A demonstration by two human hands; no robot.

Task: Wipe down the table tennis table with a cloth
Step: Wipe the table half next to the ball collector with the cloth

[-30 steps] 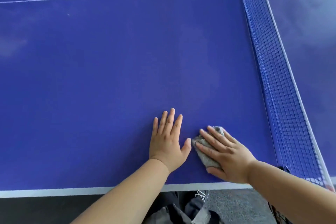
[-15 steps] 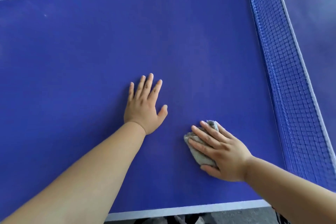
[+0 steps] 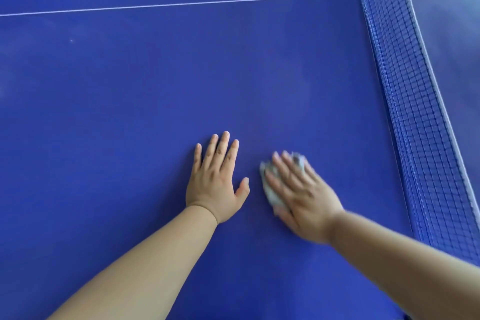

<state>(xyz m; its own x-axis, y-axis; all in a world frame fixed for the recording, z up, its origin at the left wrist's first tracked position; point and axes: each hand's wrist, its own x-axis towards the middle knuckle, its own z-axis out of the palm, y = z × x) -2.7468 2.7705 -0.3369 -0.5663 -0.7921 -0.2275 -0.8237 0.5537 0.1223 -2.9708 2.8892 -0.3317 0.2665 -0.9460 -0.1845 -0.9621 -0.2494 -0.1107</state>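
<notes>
cloth point(image 3: 270, 189): grey, under right hand point(image 3: 298, 195), apparently flat-fingered (blurred) | left hand point(image 3: 215, 182): just beside cloth, fingers spread flat on table point(image 3: 130, 112), holding nothing

table point(image 3: 130, 112): deep blue, thin white line
net point(image 3: 415, 112): blue square mesh, white top edge
cloth point(image 3: 270, 189): grey

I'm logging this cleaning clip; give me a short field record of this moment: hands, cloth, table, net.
table: blue, white line across
net: blue mesh, right of both hands
cloth: grey, bunched, on the table
left hand: flat on the table, fingers straight, holds nothing
right hand: presses the cloth with straight fingers, motion-blurred
</notes>
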